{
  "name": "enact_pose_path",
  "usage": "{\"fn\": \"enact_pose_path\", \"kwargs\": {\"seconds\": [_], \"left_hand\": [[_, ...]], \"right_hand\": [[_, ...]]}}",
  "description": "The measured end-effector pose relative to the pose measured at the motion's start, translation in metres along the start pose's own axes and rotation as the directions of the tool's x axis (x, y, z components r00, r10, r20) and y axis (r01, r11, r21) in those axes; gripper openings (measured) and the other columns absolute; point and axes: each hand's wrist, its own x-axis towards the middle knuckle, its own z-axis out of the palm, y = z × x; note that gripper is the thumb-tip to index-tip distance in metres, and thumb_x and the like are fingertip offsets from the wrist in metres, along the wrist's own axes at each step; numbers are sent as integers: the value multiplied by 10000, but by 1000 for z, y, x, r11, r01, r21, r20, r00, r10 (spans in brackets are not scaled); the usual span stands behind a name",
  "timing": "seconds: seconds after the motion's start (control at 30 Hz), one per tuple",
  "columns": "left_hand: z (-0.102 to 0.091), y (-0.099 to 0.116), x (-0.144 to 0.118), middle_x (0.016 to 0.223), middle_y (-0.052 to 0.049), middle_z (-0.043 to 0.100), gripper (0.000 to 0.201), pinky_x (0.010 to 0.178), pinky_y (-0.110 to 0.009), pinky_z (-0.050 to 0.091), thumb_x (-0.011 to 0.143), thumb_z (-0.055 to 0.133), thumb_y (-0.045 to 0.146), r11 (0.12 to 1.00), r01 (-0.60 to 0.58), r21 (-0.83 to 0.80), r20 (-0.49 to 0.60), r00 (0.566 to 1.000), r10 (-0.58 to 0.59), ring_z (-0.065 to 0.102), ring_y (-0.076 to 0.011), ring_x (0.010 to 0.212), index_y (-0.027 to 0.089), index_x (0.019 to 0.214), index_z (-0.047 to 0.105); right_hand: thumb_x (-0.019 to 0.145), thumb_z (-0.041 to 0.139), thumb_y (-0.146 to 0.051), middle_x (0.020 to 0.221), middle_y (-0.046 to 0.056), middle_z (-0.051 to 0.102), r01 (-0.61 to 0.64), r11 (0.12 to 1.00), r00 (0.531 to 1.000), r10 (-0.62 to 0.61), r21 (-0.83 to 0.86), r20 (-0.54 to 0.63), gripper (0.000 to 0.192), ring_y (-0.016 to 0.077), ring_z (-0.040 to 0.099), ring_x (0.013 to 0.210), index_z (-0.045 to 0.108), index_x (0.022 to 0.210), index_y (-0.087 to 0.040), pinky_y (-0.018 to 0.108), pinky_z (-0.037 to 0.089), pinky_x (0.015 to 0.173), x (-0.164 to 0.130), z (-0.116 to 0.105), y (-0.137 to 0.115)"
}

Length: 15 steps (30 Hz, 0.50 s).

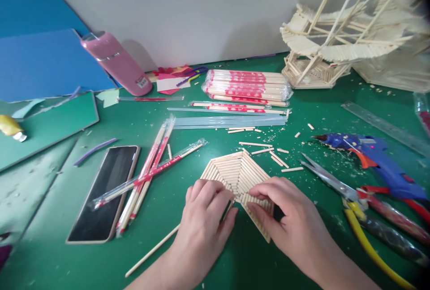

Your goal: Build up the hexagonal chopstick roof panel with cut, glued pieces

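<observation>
A fan-shaped panel of short wooden sticks, laid in wedge sections, is in front of me at the middle of the green table. My left hand is closed on a long, thin wooden chopstick. One end of it points toward the panel's centre, and the other reaches out to the lower left; my hand hides its middle. On the panel's right side, my right hand pinches the lower section between thumb and fingers. Small cut stick pieces are scattered just beyond the panel.
A blue glue gun, scissors and yellow-handled pliers lie right. A phone lies left under wrapped chopsticks. Behind are glue sticks, a chopstick pack, a pink bottle and a wooden stick model.
</observation>
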Motion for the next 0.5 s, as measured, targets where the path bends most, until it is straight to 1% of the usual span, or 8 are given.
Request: {"fn": "enact_pose_path", "kwargs": {"seconds": [0.13,0.33,0.5], "left_hand": [[5,-1,-1,819,-33,536,134,653,-341,374,799,501,108,999,-18,-44,-4,1000,18,452,-190,764,203,868,566],[9,-3,-3,853,-47,542,165,663,-341,377,806,480,100,997,-43,-60,-77,996,38,453,-186,769,188,935,533],[9,-4,-7,842,-51,529,146,673,-355,376,831,448,108,996,-56,-71,-58,997,52,441,-186,764,174,912,550]], "right_hand": [[816,545,-192,819,16,582,55,996,998,-57,-66,-17,79,173,512,750,539,887,-224,317,409,645,-1,7,-2],[820,523,-159,774,18,563,91,986,996,-90,-136,16,92,168,508,728,589,833,-222,314,393,640,2,11,-8],[833,506,-156,720,26,542,125,976,992,-116,-178,59,130,168,487,697,622,808,-210,310,390,613,7,10,-12]]}}
